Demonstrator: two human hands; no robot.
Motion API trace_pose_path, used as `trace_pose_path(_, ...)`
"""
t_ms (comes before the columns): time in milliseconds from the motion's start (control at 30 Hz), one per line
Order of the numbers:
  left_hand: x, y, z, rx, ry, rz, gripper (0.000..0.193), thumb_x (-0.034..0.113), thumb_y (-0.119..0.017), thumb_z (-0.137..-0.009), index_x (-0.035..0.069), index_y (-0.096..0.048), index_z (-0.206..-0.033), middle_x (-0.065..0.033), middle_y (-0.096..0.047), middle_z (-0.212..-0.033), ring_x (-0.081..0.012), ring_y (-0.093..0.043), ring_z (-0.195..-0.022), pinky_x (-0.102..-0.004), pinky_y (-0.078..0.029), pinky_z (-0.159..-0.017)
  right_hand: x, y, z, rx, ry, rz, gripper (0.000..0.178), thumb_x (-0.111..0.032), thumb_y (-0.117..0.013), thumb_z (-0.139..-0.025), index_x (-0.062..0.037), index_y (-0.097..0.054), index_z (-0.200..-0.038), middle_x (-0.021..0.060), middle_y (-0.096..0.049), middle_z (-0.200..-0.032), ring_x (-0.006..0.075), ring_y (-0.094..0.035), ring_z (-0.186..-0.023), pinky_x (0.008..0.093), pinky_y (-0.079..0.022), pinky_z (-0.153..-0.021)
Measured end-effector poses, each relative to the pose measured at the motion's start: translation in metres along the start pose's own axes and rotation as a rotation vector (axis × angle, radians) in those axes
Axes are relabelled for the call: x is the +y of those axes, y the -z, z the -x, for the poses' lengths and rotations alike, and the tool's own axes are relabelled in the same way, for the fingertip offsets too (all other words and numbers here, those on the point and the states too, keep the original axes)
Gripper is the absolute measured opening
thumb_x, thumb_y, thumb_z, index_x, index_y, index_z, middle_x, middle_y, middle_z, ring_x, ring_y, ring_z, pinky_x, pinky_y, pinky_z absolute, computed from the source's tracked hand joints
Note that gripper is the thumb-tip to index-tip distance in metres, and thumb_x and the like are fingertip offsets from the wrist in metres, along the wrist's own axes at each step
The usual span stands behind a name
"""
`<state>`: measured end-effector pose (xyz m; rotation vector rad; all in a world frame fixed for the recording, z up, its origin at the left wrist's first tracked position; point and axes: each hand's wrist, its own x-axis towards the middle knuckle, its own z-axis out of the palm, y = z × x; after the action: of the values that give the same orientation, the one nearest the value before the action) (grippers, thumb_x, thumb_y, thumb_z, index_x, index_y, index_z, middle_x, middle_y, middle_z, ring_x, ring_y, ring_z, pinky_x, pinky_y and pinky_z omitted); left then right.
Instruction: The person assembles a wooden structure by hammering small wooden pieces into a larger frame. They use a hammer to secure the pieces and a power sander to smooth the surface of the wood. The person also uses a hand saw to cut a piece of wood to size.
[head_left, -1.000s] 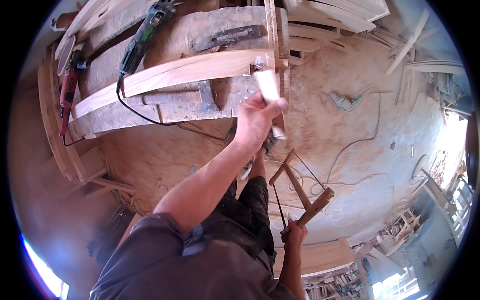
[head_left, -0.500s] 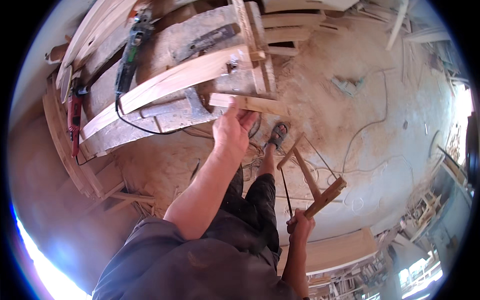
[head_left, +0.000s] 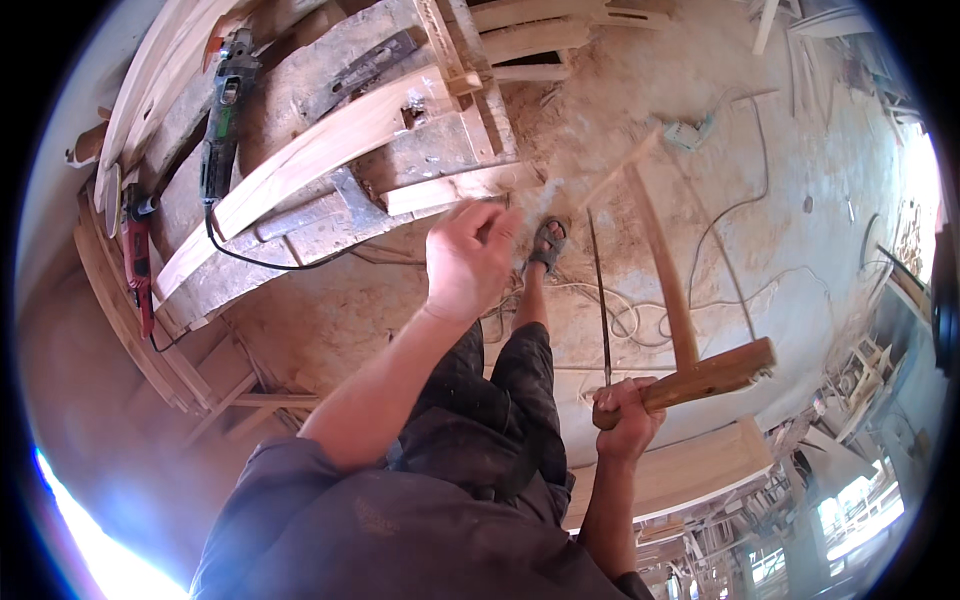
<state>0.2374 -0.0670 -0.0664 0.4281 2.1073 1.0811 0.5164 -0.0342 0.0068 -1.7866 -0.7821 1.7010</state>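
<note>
Wooden frame saw (one end enclosed): right hand.

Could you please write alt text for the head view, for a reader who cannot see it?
A person's right hand grips a wooden frame saw, while the left hand, holding nothing visible, is near a short board on a workbench, where a power tool and a hatchet also lie.

In a woodworking shop, a power tool and an axe lie on the bench, with boards and a saw to its right.
</note>
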Motion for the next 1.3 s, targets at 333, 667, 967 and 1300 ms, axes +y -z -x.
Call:
trace_pose_path(333, -0.017, 0.019, -0.094, -0.098, -1.014, -0.698, 0.052, 0.03, -0.082, -0.072, 0.0, -0.067, -0.112, -0.0139, -0.053, -0.138, -0.0367, -0.04, -0.139, -0.0551, -0.034, -0.115, -0.048, -0.047, 0.031, -0.434, 0.285, -0.178, 0.013, -0.011, -0.054, -0.098, -0.0081, -0.044, -0.09, 0.0066, -0.048, -0.067, 0.0209, -0.049, -0.063, 0.0426, -0.048, -0.067)
trace_pose_path(667, -0.004, 0.01, -0.11, -0.036, -1.017, -0.566, 0.012, 0.013, -0.078, -0.071, 0.01, -0.067, -0.076, -0.0037, -0.065, -0.113, -0.0338, -0.053, -0.119, -0.0468, -0.047, -0.096, -0.035, -0.075, 0.052, -0.489, 0.271, -0.191, 0.025, -0.022, -0.063, -0.1, -0.007, -0.045, -0.091, 0.0078, -0.051, -0.069, 0.0215, -0.051, -0.066, 0.043, -0.048, -0.069)
trace_pose_path(967, 0.007, 0.008, -0.104, -0.007, -0.898, -0.469, 0.016, 0.011, -0.08, -0.071, 0.007, -0.065, -0.067, -0.0075, -0.063, -0.117, -0.0351, -0.053, -0.119, -0.0467, -0.049, -0.093, -0.029, -0.096, 0.068, -0.429, 0.241, -0.172, 0.023, -0.02, -0.063, -0.099, -0.0067, -0.048, -0.09, 0.0079, -0.054, -0.07, 0.0204, -0.052, -0.065, 0.042, -0.048, -0.07)
trace_pose_path(1300, 0.007, 0.006, -0.106, -0.012, -0.874, -0.592, 0.011, 0.016, -0.079, -0.068, 0.012, -0.07, -0.071, -0.006, -0.061, -0.117, -0.0325, -0.052, -0.121, -0.0482, -0.049, -0.092, -0.039, -0.095, 0.08, -0.417, 0.207, -0.164, 0.021, -0.018, -0.065, -0.098, -0.0071, -0.05, -0.09, 0.0082, -0.054, -0.07, 0.0196, -0.051, -0.064, 0.0418, -0.048, -0.068)
